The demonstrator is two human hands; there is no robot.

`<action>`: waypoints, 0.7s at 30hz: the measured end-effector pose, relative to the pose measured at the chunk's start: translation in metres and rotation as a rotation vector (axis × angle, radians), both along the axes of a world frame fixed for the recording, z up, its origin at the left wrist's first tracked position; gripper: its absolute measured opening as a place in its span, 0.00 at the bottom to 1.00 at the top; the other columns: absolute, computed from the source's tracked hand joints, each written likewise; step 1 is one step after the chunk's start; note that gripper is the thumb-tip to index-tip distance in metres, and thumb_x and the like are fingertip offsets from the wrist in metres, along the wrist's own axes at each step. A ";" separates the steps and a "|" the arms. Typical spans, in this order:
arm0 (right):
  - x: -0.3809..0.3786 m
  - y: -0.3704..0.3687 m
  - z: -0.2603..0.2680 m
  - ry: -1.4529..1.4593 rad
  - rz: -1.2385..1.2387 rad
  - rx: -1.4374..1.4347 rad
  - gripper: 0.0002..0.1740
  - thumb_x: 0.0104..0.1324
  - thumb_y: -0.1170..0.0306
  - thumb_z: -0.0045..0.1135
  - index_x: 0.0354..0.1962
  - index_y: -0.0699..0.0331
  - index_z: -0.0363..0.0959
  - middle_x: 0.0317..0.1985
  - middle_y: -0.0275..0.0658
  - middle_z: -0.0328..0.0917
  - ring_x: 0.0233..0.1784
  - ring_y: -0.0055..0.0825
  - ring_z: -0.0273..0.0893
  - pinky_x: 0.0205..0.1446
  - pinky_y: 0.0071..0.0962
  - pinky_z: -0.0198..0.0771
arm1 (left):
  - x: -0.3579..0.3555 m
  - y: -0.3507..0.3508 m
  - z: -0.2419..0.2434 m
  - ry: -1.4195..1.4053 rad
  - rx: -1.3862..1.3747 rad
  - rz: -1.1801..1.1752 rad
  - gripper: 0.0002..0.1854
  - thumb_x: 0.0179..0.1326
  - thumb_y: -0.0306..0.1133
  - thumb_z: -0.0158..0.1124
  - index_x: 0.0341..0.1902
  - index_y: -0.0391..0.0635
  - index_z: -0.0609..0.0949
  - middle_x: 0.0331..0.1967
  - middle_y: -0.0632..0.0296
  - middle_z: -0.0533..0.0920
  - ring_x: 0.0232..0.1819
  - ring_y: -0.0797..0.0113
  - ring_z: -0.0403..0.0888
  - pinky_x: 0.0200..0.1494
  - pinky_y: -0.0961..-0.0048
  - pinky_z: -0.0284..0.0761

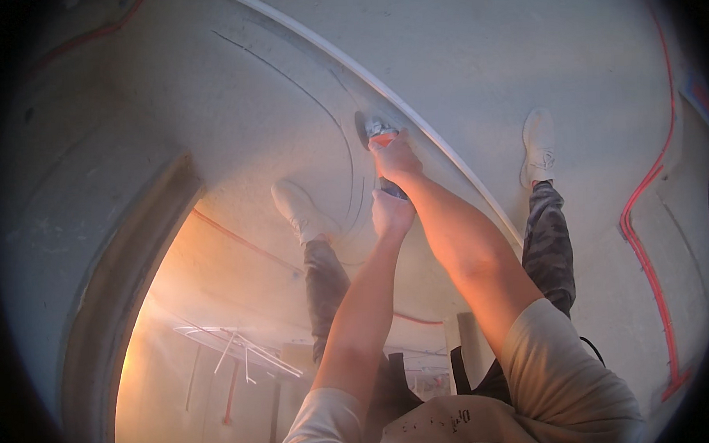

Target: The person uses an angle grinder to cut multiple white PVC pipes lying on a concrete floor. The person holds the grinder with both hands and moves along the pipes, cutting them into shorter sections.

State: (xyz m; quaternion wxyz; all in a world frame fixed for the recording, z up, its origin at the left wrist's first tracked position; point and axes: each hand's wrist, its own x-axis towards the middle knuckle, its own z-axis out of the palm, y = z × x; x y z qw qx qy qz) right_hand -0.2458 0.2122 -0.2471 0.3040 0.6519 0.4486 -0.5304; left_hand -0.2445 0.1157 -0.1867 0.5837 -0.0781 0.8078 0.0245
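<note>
An angle grinder point(383, 139) with a metal gear head, an orange body and a dark rear end is held in front of me between my feet. My right hand point(398, 155) wraps around its orange front part, just behind the head. Lower down, my left hand point(391, 213) grips the dark rear end. The grinder's disc point(360, 130) stands edge-on at the left of the head, close to the dusty concrete floor point(258, 137); whether it touches is unclear. Thin dark grooves point(333, 114) curve across the floor left of the grinder.
A long white strip point(385, 91) lies diagonally just right of the grinder. Red conduits point(649, 264) run along the far right. A wall edge point(151, 258) and a brightly lit opening are at left, with white pipes point(236, 343) beyond. Dust hazes the view.
</note>
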 end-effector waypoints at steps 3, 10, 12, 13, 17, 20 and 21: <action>-0.002 0.002 0.002 0.020 0.000 -0.001 0.64 0.70 0.39 0.60 0.84 0.66 0.33 0.66 0.49 0.82 0.71 0.47 0.80 0.72 0.44 0.72 | -0.001 0.002 0.001 0.014 -0.006 -0.014 0.51 0.48 0.62 0.84 0.61 0.32 0.72 0.58 0.36 0.85 0.61 0.38 0.86 0.62 0.47 0.81; -0.007 0.011 0.011 -0.015 0.032 0.020 0.35 0.73 0.46 0.59 0.70 0.55 0.66 0.59 0.30 0.86 0.65 0.36 0.83 0.70 0.44 0.73 | 0.001 0.009 0.004 0.022 0.006 0.000 0.51 0.47 0.61 0.84 0.61 0.33 0.71 0.57 0.37 0.86 0.60 0.38 0.86 0.61 0.47 0.81; -0.009 0.015 0.013 0.026 0.021 0.028 0.30 0.73 0.47 0.59 0.66 0.52 0.71 0.58 0.30 0.86 0.64 0.36 0.83 0.69 0.44 0.73 | 0.001 0.013 0.006 0.046 -0.004 -0.013 0.51 0.47 0.61 0.84 0.61 0.33 0.71 0.57 0.37 0.86 0.60 0.38 0.86 0.61 0.47 0.81; -0.009 0.016 0.014 0.029 0.008 0.028 0.29 0.73 0.47 0.58 0.65 0.51 0.72 0.58 0.30 0.86 0.64 0.36 0.83 0.69 0.43 0.73 | 0.001 0.014 0.008 0.057 0.001 0.008 0.51 0.48 0.61 0.84 0.61 0.33 0.71 0.57 0.37 0.86 0.60 0.37 0.86 0.61 0.47 0.81; -0.011 0.027 0.025 0.059 0.066 0.095 0.23 0.74 0.47 0.58 0.60 0.47 0.76 0.58 0.30 0.85 0.63 0.36 0.83 0.69 0.42 0.73 | 0.003 0.027 0.018 0.091 0.036 0.051 0.50 0.49 0.62 0.82 0.60 0.33 0.71 0.57 0.36 0.85 0.60 0.36 0.85 0.61 0.46 0.80; -0.008 0.034 0.039 0.086 0.057 0.124 0.22 0.74 0.47 0.57 0.59 0.46 0.76 0.58 0.31 0.85 0.64 0.38 0.82 0.70 0.42 0.72 | 0.007 0.032 0.031 0.114 0.068 0.059 0.49 0.50 0.63 0.82 0.60 0.33 0.71 0.57 0.36 0.85 0.61 0.36 0.85 0.61 0.46 0.80; -0.008 0.035 0.043 0.080 0.042 0.127 0.22 0.74 0.48 0.57 0.59 0.46 0.77 0.58 0.31 0.85 0.65 0.38 0.82 0.70 0.42 0.72 | 0.007 0.032 0.033 0.110 0.072 0.067 0.49 0.51 0.63 0.81 0.60 0.33 0.71 0.58 0.36 0.85 0.61 0.36 0.85 0.62 0.46 0.80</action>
